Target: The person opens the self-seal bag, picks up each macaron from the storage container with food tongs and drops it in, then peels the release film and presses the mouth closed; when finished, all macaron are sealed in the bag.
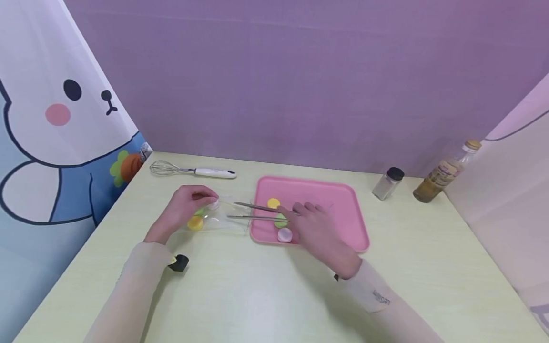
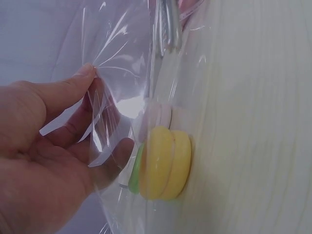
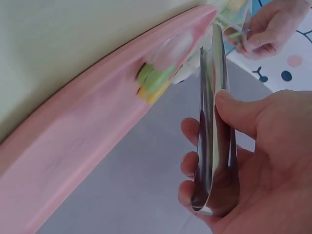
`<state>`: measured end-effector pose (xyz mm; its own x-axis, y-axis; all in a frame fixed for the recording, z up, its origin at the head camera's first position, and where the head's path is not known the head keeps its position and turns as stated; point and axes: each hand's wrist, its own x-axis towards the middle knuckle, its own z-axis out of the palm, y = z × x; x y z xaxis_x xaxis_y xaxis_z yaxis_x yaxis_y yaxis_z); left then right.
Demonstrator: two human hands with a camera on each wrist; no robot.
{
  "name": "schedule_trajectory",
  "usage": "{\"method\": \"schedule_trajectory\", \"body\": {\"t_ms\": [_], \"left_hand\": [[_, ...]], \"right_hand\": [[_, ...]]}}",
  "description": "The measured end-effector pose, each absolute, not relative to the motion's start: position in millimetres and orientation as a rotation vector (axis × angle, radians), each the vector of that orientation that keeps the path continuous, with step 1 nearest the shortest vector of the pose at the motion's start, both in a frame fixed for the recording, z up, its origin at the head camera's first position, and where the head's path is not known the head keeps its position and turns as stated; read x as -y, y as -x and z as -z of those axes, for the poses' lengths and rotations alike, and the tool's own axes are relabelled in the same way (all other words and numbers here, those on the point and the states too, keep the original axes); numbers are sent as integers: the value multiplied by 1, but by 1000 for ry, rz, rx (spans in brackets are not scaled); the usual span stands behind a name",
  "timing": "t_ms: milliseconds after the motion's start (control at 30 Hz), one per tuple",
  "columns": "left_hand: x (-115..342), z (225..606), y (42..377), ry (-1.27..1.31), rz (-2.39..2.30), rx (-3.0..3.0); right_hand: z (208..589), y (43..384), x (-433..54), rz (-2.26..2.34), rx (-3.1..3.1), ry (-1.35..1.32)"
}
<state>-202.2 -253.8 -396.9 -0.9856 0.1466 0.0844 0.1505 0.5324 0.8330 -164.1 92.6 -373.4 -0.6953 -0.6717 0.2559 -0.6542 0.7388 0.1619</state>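
The left hand (image 1: pixel 183 207) pinches a clear plastic bag (image 1: pixel 227 224) containing macarons (image 1: pixel 195 223), at the pink tray's (image 1: pixel 343 214) nine o'clock; inside the tray, three macarons (image 1: pixel 280 224) lie around nine. The right hand (image 1: pixel 315 231) grips metal tongs (image 3: pixel 226 180).

Six macarons (image 1: pixel 285 234); one each: tray (image 1: pixel 349 216), tongs (image 3: pixel 219 146), bag (image 2: pixel 122 44), whisk (image 1: pixel 201 171), jar (image 1: pixel 388 184), bottle (image 1: pixel 445 174).

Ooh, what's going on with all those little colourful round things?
A person's left hand is pinching a clear plastic bag with a yellow macaron, a green one and a pale one in it. The right hand holds metal tongs, their tips at the bag. Three more macarons, yellow, green and pale purple, are on the pink tray.
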Motion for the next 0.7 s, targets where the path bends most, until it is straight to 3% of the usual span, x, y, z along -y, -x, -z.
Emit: {"method": "schedule_trajectory", "body": {"t_ms": [700], "left_hand": [[255,397,203,243,1479,2760]], "right_hand": [[367,119,-207,-108,2508,-958]]}}
